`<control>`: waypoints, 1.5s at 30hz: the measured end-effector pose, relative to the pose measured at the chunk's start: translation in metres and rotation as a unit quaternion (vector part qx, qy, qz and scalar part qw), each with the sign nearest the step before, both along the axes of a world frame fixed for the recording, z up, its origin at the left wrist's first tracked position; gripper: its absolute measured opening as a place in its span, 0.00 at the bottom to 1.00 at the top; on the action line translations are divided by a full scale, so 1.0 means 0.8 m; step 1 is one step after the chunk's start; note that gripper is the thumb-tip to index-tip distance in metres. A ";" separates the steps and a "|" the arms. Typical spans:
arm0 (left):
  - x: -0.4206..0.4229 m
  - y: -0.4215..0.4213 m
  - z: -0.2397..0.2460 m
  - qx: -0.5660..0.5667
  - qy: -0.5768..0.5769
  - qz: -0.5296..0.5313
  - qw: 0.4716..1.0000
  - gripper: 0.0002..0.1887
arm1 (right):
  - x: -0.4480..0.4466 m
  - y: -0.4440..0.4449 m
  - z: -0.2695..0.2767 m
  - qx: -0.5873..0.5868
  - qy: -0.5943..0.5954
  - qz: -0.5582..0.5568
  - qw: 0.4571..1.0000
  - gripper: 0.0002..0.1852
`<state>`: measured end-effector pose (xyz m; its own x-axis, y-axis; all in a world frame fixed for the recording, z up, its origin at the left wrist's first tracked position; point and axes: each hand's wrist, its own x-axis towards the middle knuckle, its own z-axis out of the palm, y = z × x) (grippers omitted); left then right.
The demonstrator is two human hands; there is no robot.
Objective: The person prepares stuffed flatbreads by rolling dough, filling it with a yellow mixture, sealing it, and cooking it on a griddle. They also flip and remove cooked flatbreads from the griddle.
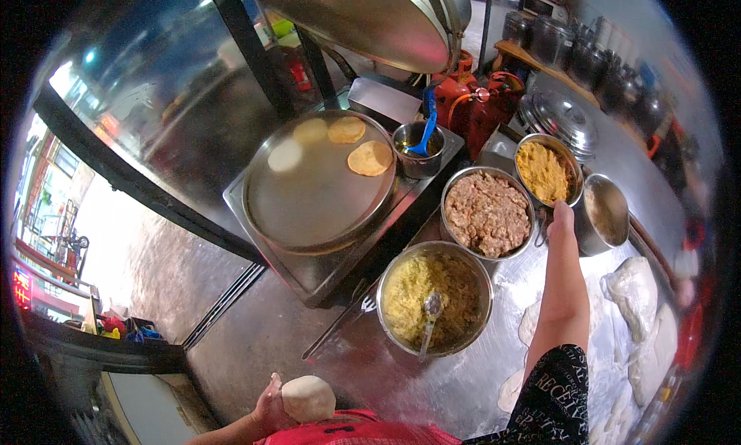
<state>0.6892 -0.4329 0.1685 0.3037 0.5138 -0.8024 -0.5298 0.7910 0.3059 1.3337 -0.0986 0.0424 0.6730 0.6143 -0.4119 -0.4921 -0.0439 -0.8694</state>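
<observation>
My left hand (271,403), low in the view near the red apron, holds a round flattened piece of dough (309,398). Reaching to the upper right, my right hand (560,216) touches the near rim of a metal pot of orange-yellow filling (543,172); its fingers are mostly hidden. Left of that hand stands a metal bowl of minced meat (489,213). Nearer me, a bowl of yellowish shredded filling (405,294) has a metal spoon (429,323) in it. Several flat rounds, two browned (370,158) and others pale (285,155), lie on the round griddle (312,213).
A small pot (418,162) with a blue-handled utensil (429,126) stands right of the griddle, under a raised lid (370,28). Behind are red gas cylinders (480,103). A metal container (605,213) and dough pieces (634,297) are at right; tongs (336,323) lie left of the bowls.
</observation>
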 end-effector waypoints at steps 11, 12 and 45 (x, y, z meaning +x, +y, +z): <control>-0.006 0.011 -0.005 0.013 0.012 -0.024 1.000 0.51 | -0.016 0.012 0.100 0.071 -0.043 0.010 0.997 0.13; -0.005 0.016 -0.008 0.018 0.011 -0.030 0.999 0.50 | -0.028 -0.007 0.124 0.059 -0.038 0.017 0.997 0.13; -0.265 0.055 -0.008 0.071 -0.175 -0.079 0.979 0.46 | -0.567 -0.596 0.091 -0.220 0.082 0.087 0.968 0.12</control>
